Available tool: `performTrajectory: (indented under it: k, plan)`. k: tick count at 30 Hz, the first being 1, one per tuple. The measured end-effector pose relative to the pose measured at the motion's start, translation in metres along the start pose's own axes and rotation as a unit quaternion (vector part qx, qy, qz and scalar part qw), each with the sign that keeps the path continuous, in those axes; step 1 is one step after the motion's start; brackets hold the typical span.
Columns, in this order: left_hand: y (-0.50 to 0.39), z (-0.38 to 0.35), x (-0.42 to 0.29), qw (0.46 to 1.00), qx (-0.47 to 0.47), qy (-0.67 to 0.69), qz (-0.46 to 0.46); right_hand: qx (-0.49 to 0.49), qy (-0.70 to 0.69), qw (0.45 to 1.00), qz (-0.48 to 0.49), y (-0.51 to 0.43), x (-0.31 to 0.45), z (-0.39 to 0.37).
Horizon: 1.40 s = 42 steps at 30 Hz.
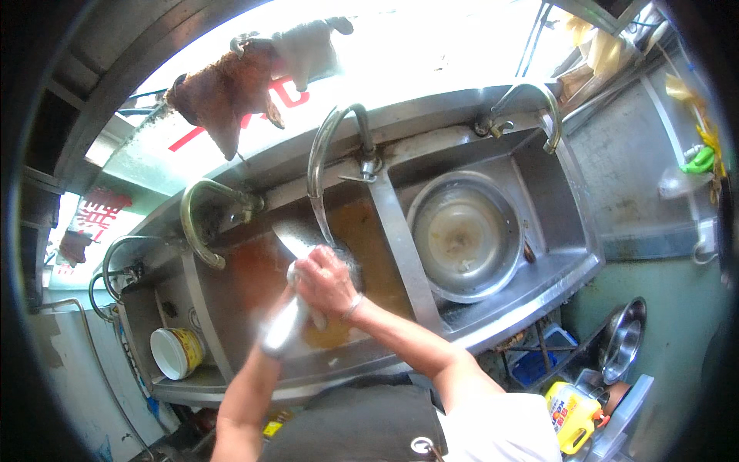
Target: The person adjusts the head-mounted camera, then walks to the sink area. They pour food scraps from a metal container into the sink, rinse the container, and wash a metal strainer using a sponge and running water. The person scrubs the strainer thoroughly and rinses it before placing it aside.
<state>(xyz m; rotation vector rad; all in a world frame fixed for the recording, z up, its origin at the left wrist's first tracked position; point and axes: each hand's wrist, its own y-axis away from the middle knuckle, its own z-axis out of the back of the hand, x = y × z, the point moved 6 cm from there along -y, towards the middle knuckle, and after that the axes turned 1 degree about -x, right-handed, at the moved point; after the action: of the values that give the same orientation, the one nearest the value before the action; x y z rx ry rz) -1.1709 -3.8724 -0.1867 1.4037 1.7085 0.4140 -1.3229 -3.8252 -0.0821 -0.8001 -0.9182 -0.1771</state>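
Note:
Both of my hands are together over the middle basin of a stainless steel sink (375, 242), beside a thin stream of water from a curved tap (316, 167). My right hand (326, 280) has its fingers curled at the near end of a shiny, blade-like metal utensil (291, 238). Something small and white shows at its fingertips, too unclear to name. My left hand (284, 300) is under and beside the right one, largely hidden by it and by bright glare at the wrist. Brownish water covers the basin's floor. A dark round shape behind my right hand is mostly hidden.
In the right basin sits a wide metal bowl (462, 237) holding cloudy water. A white bucket (173, 353) lies tipped in the left basin. Other curved taps (199, 222) reach over the sink. Brown cloths (225, 95) hang at the window. A yellow jug (571, 416) stands at lower right.

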Motion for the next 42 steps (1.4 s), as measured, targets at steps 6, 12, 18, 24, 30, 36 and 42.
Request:
performTrajectory:
  k: [6, 12, 18, 24, 30, 36, 42]
  plan:
    - [0.021, -0.037, -0.017, 0.989, 0.079, -0.046, 0.114, -0.056, -0.069, 0.983, -0.164, -0.015, -0.012, 0.037]
    - [0.063, 0.009, -0.026, 0.963, -0.066, -0.197, 0.173, -0.104, -0.389, 0.817, -0.414, 0.031, -0.054, 0.054]
    - [0.077, 0.038, -0.038, 0.819, -0.178, -0.540, 0.075, -0.056, -0.244, 0.904, -0.347, 0.038, -0.047, 0.017]
    - [0.058, 0.042, -0.013, 0.742, -0.186, -0.643, -0.036, 0.120, 0.161, 0.980, 0.003, 0.074, -0.027, -0.096]
    - [0.068, 0.059, 0.000, 0.809, -0.184, -0.557, 0.031, 0.265, 0.058, 0.882, -0.384, 0.083, -0.194, -0.111]
    - [0.108, 0.056, 0.003, 0.959, -0.123, -0.222, 0.127, -0.097, -0.188, 0.773, -0.598, 0.118, -0.231, -0.012]
    - [0.095, 0.027, 0.020, 0.928, 0.093, 0.304, 0.195, -0.088, -0.230, 0.833, -0.496, 0.097, -0.149, -0.025]
